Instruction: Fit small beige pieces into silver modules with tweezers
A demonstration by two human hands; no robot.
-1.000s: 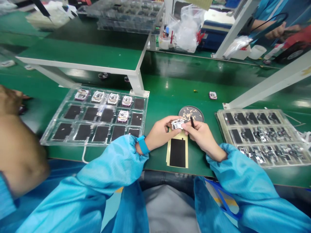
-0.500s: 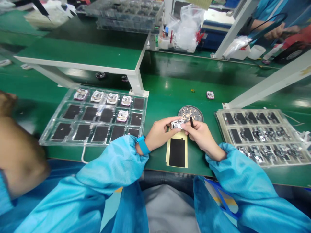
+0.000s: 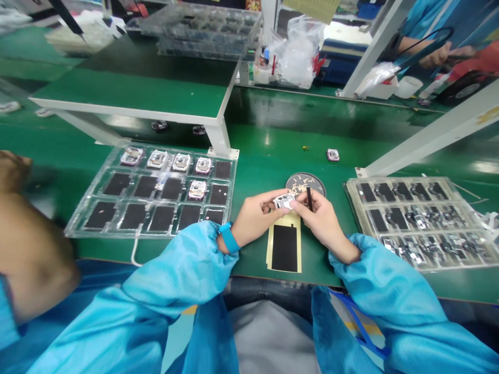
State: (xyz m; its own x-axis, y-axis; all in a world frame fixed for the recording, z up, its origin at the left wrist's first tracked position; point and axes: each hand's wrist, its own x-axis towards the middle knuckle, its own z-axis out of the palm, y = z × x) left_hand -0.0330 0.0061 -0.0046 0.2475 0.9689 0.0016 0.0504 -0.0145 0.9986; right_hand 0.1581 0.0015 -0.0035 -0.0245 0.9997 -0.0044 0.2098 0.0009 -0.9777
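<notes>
My left hand is closed on a small silver-and-white watch-like housing, gripping it between thumb and fingers. My right hand has its thumb and fingertips at the housing's right edge, and a thin black stick-like tool stands up between its fingers. Below the hands lies a yellow backing sheet with a black rectangular film on it. Behind them a round dark dish holds many tiny pale pieces.
A clear tray at the left carries several similar housings. Another tray at the right holds small metal parts. One housing lies farther back. A raised shelf stands behind the left tray; a co-worker's arm is at far left.
The housing has tilted, so more of its face shows. My right hand has shifted slightly, and the black tool stands more upright. The camera view has moved a little.
</notes>
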